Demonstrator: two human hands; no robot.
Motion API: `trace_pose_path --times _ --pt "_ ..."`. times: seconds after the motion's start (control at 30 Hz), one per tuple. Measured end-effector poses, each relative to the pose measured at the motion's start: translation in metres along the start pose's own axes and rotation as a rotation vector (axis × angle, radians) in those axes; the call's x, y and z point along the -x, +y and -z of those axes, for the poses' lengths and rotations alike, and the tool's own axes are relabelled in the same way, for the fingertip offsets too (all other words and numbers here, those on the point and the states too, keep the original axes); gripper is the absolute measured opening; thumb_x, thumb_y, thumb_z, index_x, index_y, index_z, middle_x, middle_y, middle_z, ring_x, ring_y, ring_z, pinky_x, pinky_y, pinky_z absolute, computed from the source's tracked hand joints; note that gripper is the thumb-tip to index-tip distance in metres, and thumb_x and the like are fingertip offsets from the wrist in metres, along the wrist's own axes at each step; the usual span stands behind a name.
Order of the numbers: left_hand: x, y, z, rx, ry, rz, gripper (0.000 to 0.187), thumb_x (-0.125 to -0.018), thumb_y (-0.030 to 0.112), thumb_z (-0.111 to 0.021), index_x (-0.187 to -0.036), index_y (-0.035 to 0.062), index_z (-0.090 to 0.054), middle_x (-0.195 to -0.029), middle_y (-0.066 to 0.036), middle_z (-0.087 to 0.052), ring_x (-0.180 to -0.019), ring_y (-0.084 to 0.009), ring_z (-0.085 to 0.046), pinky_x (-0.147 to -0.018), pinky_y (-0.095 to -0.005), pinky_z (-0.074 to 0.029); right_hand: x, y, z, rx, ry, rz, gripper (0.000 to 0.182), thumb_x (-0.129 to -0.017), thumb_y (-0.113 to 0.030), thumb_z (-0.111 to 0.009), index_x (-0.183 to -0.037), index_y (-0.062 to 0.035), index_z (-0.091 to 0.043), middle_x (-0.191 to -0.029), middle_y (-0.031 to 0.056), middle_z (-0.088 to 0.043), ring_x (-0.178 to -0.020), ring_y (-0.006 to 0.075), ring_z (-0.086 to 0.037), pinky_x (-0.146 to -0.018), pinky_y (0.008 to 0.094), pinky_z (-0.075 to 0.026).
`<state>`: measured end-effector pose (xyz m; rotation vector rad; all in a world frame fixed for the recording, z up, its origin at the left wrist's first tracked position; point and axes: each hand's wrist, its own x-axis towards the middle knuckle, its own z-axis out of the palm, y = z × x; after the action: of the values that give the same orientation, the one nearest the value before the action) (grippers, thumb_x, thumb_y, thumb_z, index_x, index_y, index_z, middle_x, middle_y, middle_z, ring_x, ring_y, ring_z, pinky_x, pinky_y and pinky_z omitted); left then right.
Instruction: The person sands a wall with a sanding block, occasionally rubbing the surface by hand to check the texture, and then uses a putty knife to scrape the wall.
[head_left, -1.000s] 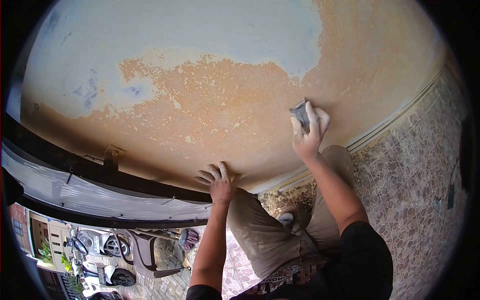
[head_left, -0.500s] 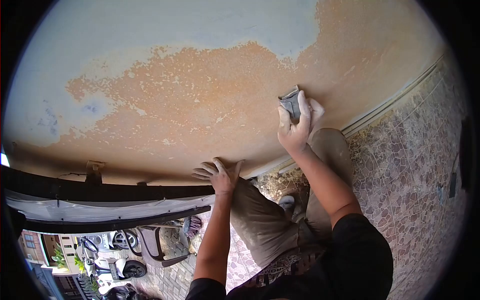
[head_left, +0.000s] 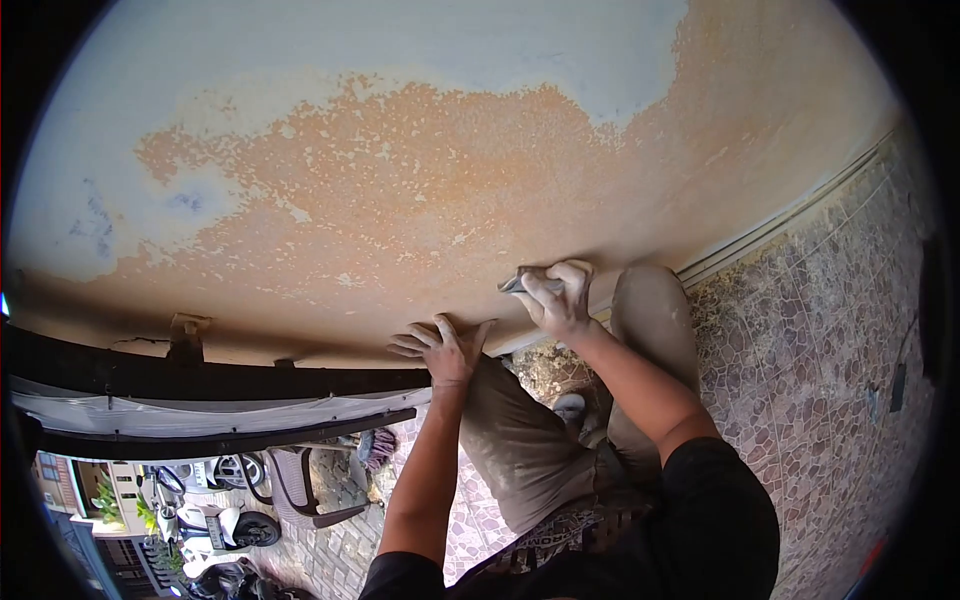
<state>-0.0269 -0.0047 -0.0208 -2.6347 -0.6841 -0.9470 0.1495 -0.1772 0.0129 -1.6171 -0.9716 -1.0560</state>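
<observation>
In the head view, the right hand [head_left: 565,305] was just right of the frame's middle, its fingers bent and pinching a folded grey piece [head_left: 515,283] against or very near the wall [head_left: 420,190]. The piece was seen nearly edge-on and partly covered by the fingers, so its material and full contact with the surface could not be made out for certain. It lay low on the orange area, well apart from the pale patch [head_left: 400,45] across the top of the frame. The left hand [head_left: 448,358], below and left of the right, held nothing; its fingers were spread and set on the wall near the dark edge [head_left: 250,380].

The step in hand looked like work on the wall's surface with the folded piece, the left hand seeming to brace. Any further stroke from there would call for a firm pinch, the piece flat to the surface, and knuckles kept clear of the right knee [head_left: 652,300] just beside that forearm.

Pale flecks dotted the orange area, ragged along its border. Patterned tiles [head_left: 790,390] filled the right side of the frame; at lower left were a brown chair [head_left: 292,485], a mop head [head_left: 377,448] and parked motorbikes [head_left: 215,525].
</observation>
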Motion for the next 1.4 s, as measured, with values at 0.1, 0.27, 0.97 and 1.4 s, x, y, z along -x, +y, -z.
trace_pose_path --times 0.1,0.27,0.97,1.4 --pt "0.003 -0.002 0.003 -0.021 -0.056 0.002 0.114 -0.068 0.08 -0.077 -0.141 -0.0021 -0.048 -0.14 -0.059 -0.016 -0.131 -0.0851 0.001 -0.097 -0.0933 -0.002 0.023 -0.02 -0.001 -0.046 -0.157 -0.051 0.06 -0.077 -0.025 -0.09 -0.132 -0.0331 -0.066 -0.112 0.0021 -0.053 -0.101 0.0228 -0.053 -0.089 0.0455 -0.036" --pt "0.004 0.001 -0.001 -0.009 -0.18 0.053 0.121 -0.069 0.08 -0.077 -0.149 -0.0039 -0.039 -0.148 -0.061 -0.003 -0.134 -0.0839 0.005 -0.1 -0.092 0.0 -0.128 -0.021 0.018 -0.089 0.282 -0.168 0.068 -0.073 -0.015 -0.094 -0.135 -0.0124 -0.065 -0.11 0.0062 -0.055 -0.098 0.0234 -0.052 -0.086 0.0392 -0.039" --pt "-0.007 0.011 0.012 0.059 -0.065 0.039 0.083 -0.078 0.077 -0.071 -0.134 0.0169 -0.061 -0.136 -0.043 -0.045 -0.121 -0.0835 -0.03 -0.098 -0.0932 -0.014 -0.013 -0.027 0.001 0.015 -0.231 0.195 0.049 -0.081 -0.023 -0.086 -0.126 -0.0329 -0.07 -0.114 -0.0035 -0.055 -0.106 0.0194 -0.053 -0.096 0.0449 -0.035" --pt "-0.013 0.015 0.016 0.05 -0.068 0.036 0.08 -0.079 0.076 -0.07 -0.133 0.0177 -0.063 -0.137 -0.037 -0.044 -0.122 -0.078 -0.034 -0.098 -0.0928 -0.017 -0.049 -0.03 0.01 -0.042 -0.311 0.3 0.056 -0.079 -0.024 -0.088 -0.131 -0.0191 -0.07 -0.108 0.0 -0.057 -0.099 0.0204 -0.053 -0.091 0.0408 -0.036"
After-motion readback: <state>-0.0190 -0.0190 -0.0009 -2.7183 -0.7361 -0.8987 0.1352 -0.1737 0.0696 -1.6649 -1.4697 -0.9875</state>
